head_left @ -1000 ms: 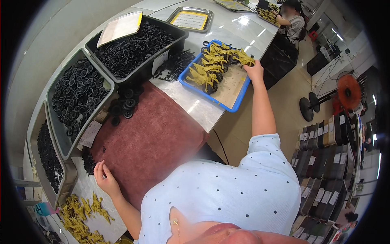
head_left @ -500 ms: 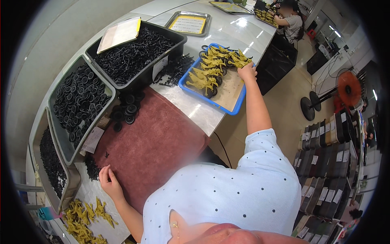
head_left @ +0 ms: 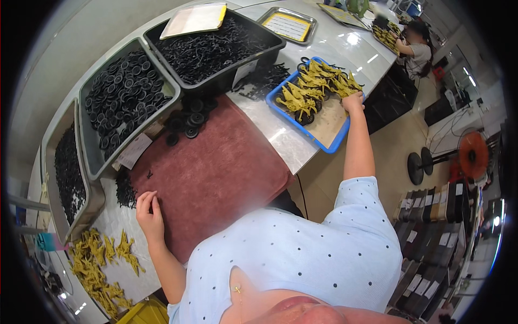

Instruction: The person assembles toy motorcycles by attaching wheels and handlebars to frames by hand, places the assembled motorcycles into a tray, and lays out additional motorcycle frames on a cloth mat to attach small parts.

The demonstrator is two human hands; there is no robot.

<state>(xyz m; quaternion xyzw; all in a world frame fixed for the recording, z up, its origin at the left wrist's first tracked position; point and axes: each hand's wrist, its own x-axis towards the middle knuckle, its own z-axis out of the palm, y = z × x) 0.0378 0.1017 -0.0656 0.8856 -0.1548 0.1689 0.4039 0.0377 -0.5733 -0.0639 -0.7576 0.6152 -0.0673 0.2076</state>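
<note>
Seemingly at a placing step, the right hand (head_left: 353, 102) meets yellow, black-wheeled plastic pieces (head_left: 299, 100) in the blue rectangular plastic tray (head_left: 338, 143), its grip unclear, the left hand (head_left: 150, 217) loose and empty beside the dull-red cloth mat (head_left: 216, 162); the next move calls for drawing clear gently.

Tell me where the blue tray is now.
In the head view, the blue tray sits upper right of centre on the table, with loose black parts to its left and the right hand at its right.
</note>
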